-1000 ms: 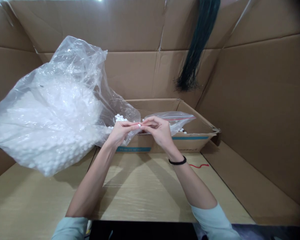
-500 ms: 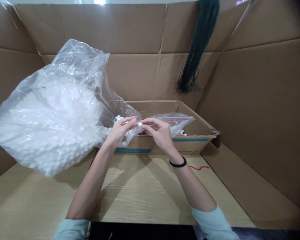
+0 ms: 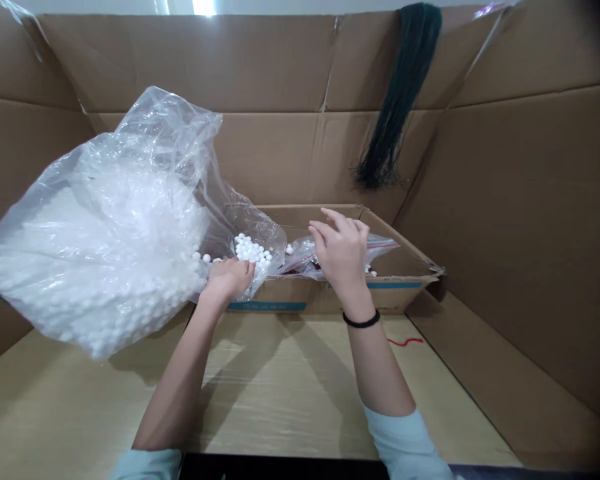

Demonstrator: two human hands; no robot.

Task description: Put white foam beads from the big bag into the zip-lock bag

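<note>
My left hand (image 3: 230, 278) is at the mouth of a big clear plastic bag (image 3: 175, 127), its fingers closed against the near side of a pile of small white balls (image 3: 250, 249). Whether a ball is between those fingertips is hidden. The bag bulges with many more such balls. My right hand (image 3: 344, 252), with a black band on the wrist, hovers over a clear zip bag (image 3: 380, 244), fingers loosely apart and no ball showing in them. Part of the zip bag, with dark red bits inside, lies behind that hand.
Both bags rest on a low open cardboard box (image 3: 400, 297), with a few loose balls in it. Cardboard walls (image 3: 270, 160) enclose the table. A bundle of dark green strings (image 3: 400, 93) hangs over the back wall; a red cord (image 3: 405, 342) lies at right.
Half a second ago both hands met over the box with a white ball at their fingertips. The left has moved down to the pile; the right has moved right, its fingers apart.
</note>
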